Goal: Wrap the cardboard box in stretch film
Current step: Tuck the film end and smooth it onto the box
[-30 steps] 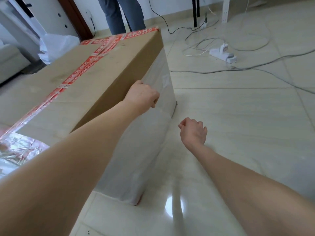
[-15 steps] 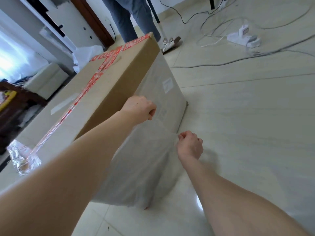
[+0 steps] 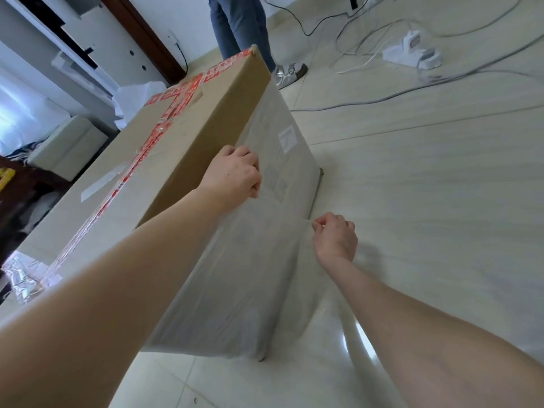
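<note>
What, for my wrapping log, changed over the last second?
The right hand moved in toward the cardboard box and now pinches the stretch film on its side into a peak. The left hand stayed gripping film at the top edge; the box stayed on the floor.

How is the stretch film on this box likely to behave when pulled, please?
Probably floppy and stretchy: the stretch film tents into creases where the right hand pinches it. Likely thin and light, since a label shows through. It seems clingy, lying flat against the box elsewhere.
</note>
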Demonstrator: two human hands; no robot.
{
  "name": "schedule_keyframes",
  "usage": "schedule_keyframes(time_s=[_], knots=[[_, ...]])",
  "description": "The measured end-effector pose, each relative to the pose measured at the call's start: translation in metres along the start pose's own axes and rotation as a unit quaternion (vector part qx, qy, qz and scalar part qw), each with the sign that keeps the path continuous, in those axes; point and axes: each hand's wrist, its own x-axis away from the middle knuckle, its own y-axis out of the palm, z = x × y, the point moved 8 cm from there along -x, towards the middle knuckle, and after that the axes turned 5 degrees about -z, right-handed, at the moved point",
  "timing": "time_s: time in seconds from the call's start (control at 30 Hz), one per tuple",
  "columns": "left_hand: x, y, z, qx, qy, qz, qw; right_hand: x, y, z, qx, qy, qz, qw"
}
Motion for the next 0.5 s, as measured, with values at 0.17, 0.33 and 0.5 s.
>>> schedule_keyframes(time_s=[0.17, 0.33, 0.5], knots=[[-0.006, -0.001, 0.0, 0.013, 0.028, -0.021, 0.999, 0.003, -0.007, 0.001, -0.055, 0.01, -0.03, 0.998], [-0.007, -0.001, -0.006, 0.044, 0.029, -0.03, 0.998, -0.001, -0.006, -0.027, -0.184, -0.053, -0.042, 0.981], [-0.008, 0.0, -0.008, 0.052, 0.03, -0.018, 0.998, 0.005, 0.011, -0.093, -0.199, -0.136, -0.133, 0.961]])
